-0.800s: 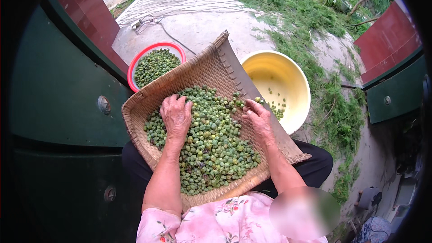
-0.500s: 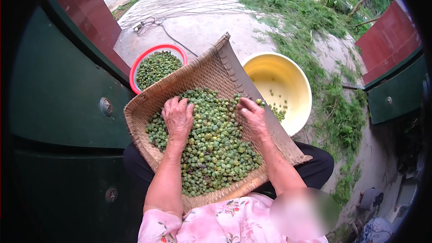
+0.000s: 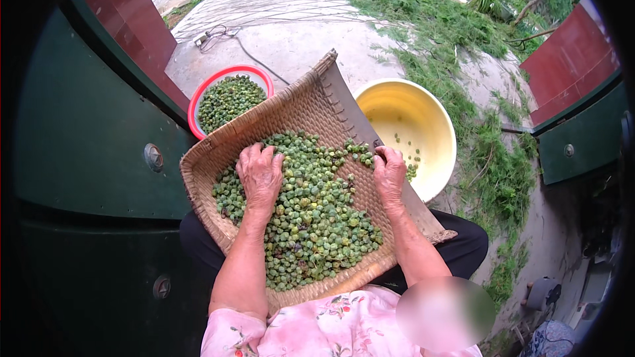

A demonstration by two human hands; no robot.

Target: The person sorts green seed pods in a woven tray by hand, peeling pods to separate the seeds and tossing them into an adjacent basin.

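A woven winnowing basket (image 3: 311,102) lies tilted across my lap. Small round green fruits (image 3: 311,225) are heaped in it, a few of them yellowish or dark. My left hand (image 3: 260,175) rests on the left side of the heap, fingers spread and bent into the fruits. At the basket's right rim is my right hand (image 3: 389,170), its fingers curved with the thumb apart. A short row of fruits lies just left of its fingertips. Beyond that rim stands a yellow basin (image 3: 433,129) with several fruits inside, partly hidden by the basket and my right hand.
A red-rimmed bowl (image 3: 194,109) full of the same fruits stands beyond the basket's left side. A cable (image 3: 261,61) runs over the concrete. Cut green branches (image 3: 499,178) cover the ground at right. Dark green door panels (image 3: 92,119) stand close on my left.
My right hand has moved right, onto the basket's rim. More bare weave shows between the heap and that hand. My left hand stays nearly in place.
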